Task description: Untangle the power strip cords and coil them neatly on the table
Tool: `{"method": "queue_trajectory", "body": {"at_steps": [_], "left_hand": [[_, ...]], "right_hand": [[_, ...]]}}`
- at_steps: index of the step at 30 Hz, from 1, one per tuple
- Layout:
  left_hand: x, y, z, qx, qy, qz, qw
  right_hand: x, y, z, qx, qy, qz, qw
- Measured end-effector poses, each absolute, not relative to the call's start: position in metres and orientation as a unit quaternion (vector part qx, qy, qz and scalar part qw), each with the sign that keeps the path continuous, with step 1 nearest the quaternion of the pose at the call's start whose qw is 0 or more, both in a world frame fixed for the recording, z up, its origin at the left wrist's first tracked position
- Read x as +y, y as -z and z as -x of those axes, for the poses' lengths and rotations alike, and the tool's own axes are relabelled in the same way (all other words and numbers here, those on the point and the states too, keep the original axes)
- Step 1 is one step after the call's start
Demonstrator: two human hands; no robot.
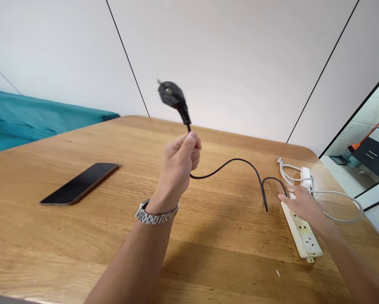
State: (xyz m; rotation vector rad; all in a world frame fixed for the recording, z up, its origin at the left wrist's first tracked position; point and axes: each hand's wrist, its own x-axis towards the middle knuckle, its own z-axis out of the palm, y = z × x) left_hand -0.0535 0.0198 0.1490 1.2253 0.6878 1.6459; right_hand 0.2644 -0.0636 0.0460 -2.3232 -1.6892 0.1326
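Observation:
My left hand [183, 158], with a metal watch on its wrist, is closed around a black power cord [229, 161] just below its plug. The black round plug [172, 95] points up and left above the fist, slightly blurred. From the fist the cord curves right across the wooden table, bends sharply, then loops toward my right hand [303, 204]. That hand lies across the upper part of a white power strip [303, 240], its thumb along the left side; its other fingers are partly hidden. Sockets show on the strip's near half.
A dark phone [81, 183] lies flat on the table [113, 253] at left. White cable [341, 219] and a white plug [306, 175] lie beyond the strip. A white panelled wall [224, 63] stands behind, a teal seat [43, 118] at far left.

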Motion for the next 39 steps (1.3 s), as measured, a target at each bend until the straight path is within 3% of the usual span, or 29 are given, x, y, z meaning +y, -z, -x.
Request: {"method": "queue_trajectory", "body": {"at_steps": [3, 5, 11, 15, 17, 19, 22, 25, 27, 30, 34, 36, 39], "left_hand": [[0.004, -0.163, 0.034, 0.242, -0.61, -0.481, 0.581], [-0.004, -0.166, 0.021, 0.215, -0.573, -0.437, 0.659], [-0.003, -0.162, 0.013, 0.176, -0.518, -0.318, 0.774], [0.008, -0.171, 0.049, 0.23, -0.537, -0.358, 0.729], [0.009, -0.177, 0.068, 0.265, -0.554, -0.399, 0.681], [0.009, -0.178, 0.076, 0.289, -0.574, -0.444, 0.624], [0.008, -0.167, 0.062, 0.286, -0.559, -0.527, 0.573], [0.007, -0.144, 0.023, 0.281, -0.462, -0.596, 0.594], [0.005, -0.128, -0.005, 0.28, -0.409, -0.604, 0.625], [-0.001, -0.11, -0.036, 0.253, -0.405, -0.569, 0.669], [-0.002, -0.102, -0.05, 0.182, -0.456, -0.474, 0.731], [0.003, -0.106, -0.045, 0.2, -0.483, -0.439, 0.731], [0.011, -0.121, -0.026, 0.234, -0.537, -0.402, 0.704]], "right_hand": [[-0.063, -0.076, -0.229, -0.632, 0.033, 0.71, 0.31], [-0.058, -0.089, -0.196, -0.688, 0.05, 0.625, 0.366], [-0.027, -0.086, -0.136, -0.81, -0.01, 0.533, 0.244], [-0.015, -0.082, -0.169, -0.749, -0.047, 0.635, 0.18], [-0.014, -0.083, -0.196, -0.682, -0.133, 0.693, 0.194], [-0.015, -0.085, -0.218, -0.603, -0.293, 0.693, 0.266], [-0.019, -0.096, -0.223, -0.48, -0.451, 0.578, 0.483], [-0.028, -0.107, -0.198, -0.428, -0.381, 0.483, 0.662], [-0.035, -0.11, -0.175, -0.471, -0.277, 0.472, 0.692], [-0.045, -0.105, -0.145, -0.608, -0.119, 0.487, 0.615], [-0.053, -0.094, -0.118, -0.721, -0.025, 0.507, 0.472], [-0.055, -0.089, -0.11, -0.722, 0.0, 0.509, 0.469], [-0.051, -0.08, -0.105, -0.691, -0.001, 0.476, 0.544]]}}
